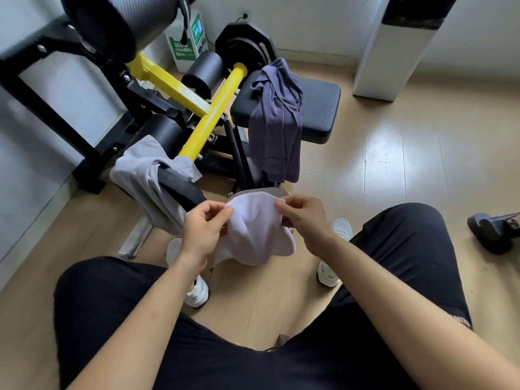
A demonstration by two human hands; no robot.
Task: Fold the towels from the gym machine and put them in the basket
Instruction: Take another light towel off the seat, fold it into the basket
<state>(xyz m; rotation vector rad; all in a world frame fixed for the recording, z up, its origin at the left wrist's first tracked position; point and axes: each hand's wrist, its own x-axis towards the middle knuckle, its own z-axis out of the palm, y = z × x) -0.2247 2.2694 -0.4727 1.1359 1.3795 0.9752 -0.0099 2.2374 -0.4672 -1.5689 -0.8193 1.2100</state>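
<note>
The left hand (202, 232) and the right hand (304, 220) are each pinching the top edge of the pale towel (253, 235), letting it hang between the knees — probably to straighten it for folding — while a grey towel (140, 175) and a purple towel (277, 122) are draping the gym machine (208, 119).

Behind the lilac towel (256, 235), a grey rounded rim (270, 190) — mostly covered, cannot tell what it is. One white shoe (198, 294) partly hidden by the left hand (201, 235) and forearm. Upper edge cuts the top roller pad (118, 21) of the gym machine (213, 108), likewise the white tower (394, 52). Right edge cuts a black object (495, 232) (type unclear). Print on the green-and-white box (185, 49) — too blurred to read.
</note>
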